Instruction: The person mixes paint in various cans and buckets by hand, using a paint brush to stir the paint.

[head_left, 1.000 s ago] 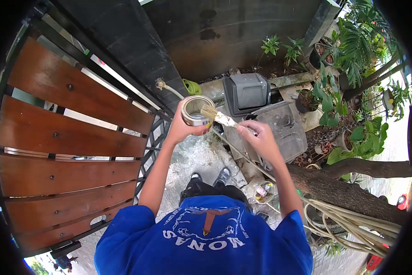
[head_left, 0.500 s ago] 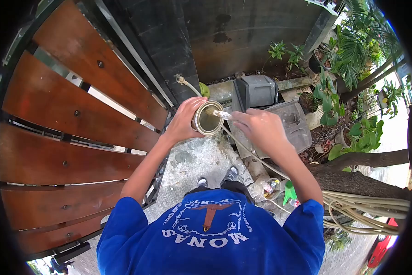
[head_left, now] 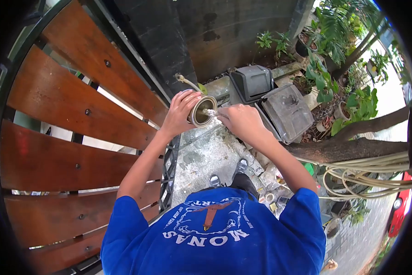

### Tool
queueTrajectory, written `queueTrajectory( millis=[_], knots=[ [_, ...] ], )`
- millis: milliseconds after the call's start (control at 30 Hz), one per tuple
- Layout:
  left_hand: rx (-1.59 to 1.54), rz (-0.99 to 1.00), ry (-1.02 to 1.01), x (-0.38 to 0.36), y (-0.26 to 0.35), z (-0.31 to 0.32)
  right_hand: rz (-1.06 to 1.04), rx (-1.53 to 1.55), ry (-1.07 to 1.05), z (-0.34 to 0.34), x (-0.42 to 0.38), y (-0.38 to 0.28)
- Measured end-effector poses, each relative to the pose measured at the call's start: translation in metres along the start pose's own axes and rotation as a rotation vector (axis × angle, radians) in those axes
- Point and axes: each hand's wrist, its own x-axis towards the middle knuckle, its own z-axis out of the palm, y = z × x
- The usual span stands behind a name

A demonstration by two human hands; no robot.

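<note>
My left hand (head_left: 182, 112) is wrapped round the side of an open metal can (head_left: 193, 120), which is tilted so that its mouth faces me and to the right. Inside it is a brownish coating or liquid; how much is hard to judge. My right hand (head_left: 243, 120) is closed on a paintbrush (head_left: 210, 112) with a pale, silvery neck. The brush head reaches into the can's mouth, and its bristles are partly hidden there. Both hands are at the middle of the view, above the concrete ground.
To my left rises a slatted brown wooden gate (head_left: 77, 162) in a black frame. Ahead are a dark wall (head_left: 242, 32), a grey bin lid (head_left: 251, 82) and a clear plastic box (head_left: 288, 112). Potted plants, a tree trunk (head_left: 348, 151) and a coiled hose (head_left: 366, 172) stand right.
The brush has gone deeper into the can, and my right hand has come closer to the rim. The can's mouth has turned further to the right. The whole view has shifted slightly.
</note>
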Motion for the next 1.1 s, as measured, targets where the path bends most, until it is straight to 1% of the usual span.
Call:
queueTrajectory(
  millis=[33, 133, 167, 300, 400, 433, 567, 667, 700, 800, 867, 900, 933, 967, 1000, 1033, 1067, 1100],
  knots=[
    [0.0, -0.015, -0.029, 0.001, -0.001, -0.001, 0.053, -0.038, 0.012, 0.005, -0.001, 0.002],
    [0.065, 0.059, -0.037, 0.007, -0.007, 0.01, 0.149, -0.102, -0.099, 0.018, 0.009, 0.0],
    [0.092, 0.097, -0.044, 0.011, -0.008, 0.016, 0.171, -0.063, -0.06, 0.023, 0.013, 0.0],
    [0.09, 0.119, -0.108, 0.023, -0.017, 0.034, 0.198, 0.401, -0.044, 0.046, 0.018, 0.047],
    [0.17, 0.153, -0.195, 0.045, -0.026, 0.039, 0.271, 0.737, 0.045, 0.057, -0.004, 0.091],
    [0.207, 0.14, -0.261, 0.055, -0.027, 0.041, 0.352, 0.81, 0.019, 0.055, -0.013, 0.102],
    [0.229, 0.176, -0.382, 0.097, -0.047, 0.072, 0.562, 1.025, 0.066, 0.043, -0.051, 0.14],
    [0.37, 0.207, -0.599, 0.132, -0.071, 0.108, 0.679, 1.11, 0.094, 0.057, -0.08, 0.182],
    [0.451, 0.274, -0.621, 0.143, -0.082, 0.123, 0.728, 1.125, 0.104, 0.063, -0.091, 0.195],
    [0.818, 0.249, -1.067, 0.191, -0.088, 0.162, 0.871, 1.195, 0.137, 0.088, -0.127, 0.233],
    [1.016, 0.273, -1.029, 0.179, -0.142, 0.221, 0.949, 1.243, 0.159, 0.098, -0.149, 0.249],
    [1.041, 0.204, -1.19, 0.202, -0.13, 0.227, 0.977, 1.261, 0.176, 0.098, -0.157, 0.255],
    [1.083, 0.171, -1.248, 0.212, -0.13, 0.242, 1.003, 1.279, 0.198, 0.1, -0.164, 0.262],
    [1.13, 0.134, -1.305, 0.223, -0.132, 0.254, 0.966, 1.241, 0.252, 0.118, -0.171, 0.273],
    [1.178, 0.095, -1.362, 0.232, -0.133, 0.262, 1.006, 1.271, 0.261, 0.118, -0.17, 0.278],
    [1.188, 0.096, -1.398, 0.242, -0.136, 0.269, 1.048, 1.299, 0.269, 0.117, -0.172, 0.283],
    [1.201, 0.093, -1.5, 0.251, -0.137, 0.276, 1.093, 1.324, 0.274, 0.117, -0.173, 0.288],
    [1.211, 0.091, -1.601, 0.27, -0.125, 0.276, 1.053, 1.283, 0.33, 0.118, -0.167, 0.291]
  ],
)
